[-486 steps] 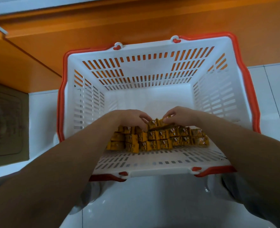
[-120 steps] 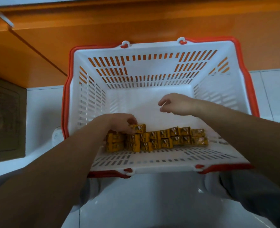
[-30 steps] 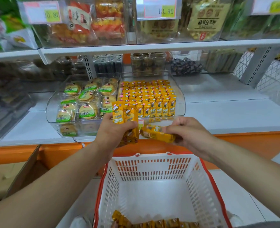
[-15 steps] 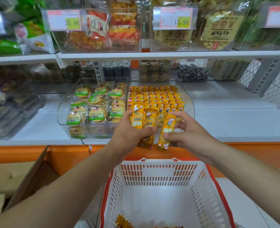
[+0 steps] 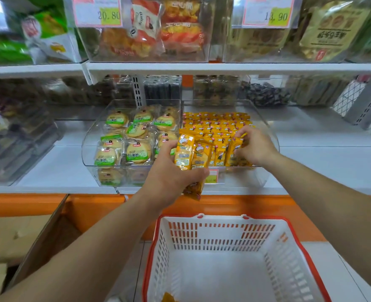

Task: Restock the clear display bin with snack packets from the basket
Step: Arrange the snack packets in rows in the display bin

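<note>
Packets first: the left hand (image 5: pixel 171 177) is clamped round a bundle of yellow packets (image 5: pixel 184 154). Two tops fan out above its fingers and one end pokes out under the palm; whether more hide inside the grip I cannot tell. Just right of it, the right hand (image 5: pixel 255 147) is inside the clear bin (image 5: pixel 269 136), fingers and thumb closed on a single packet (image 5: pixel 234 149) upright in the front row. Beyond that hand, stocked packets (image 5: pixel 215 125) stand in packed rows, too many to count. Left of the left hand, a second bin (image 5: pixel 88 149) holds round green-labelled cakes (image 5: pixel 137 151). Below both hands sits one basket (image 5: pixel 223 236), with one yellow scrap (image 5: pixel 168 297) at its near edge. Two price tags (image 5: pixel 97 12) hang above the hands.
</note>
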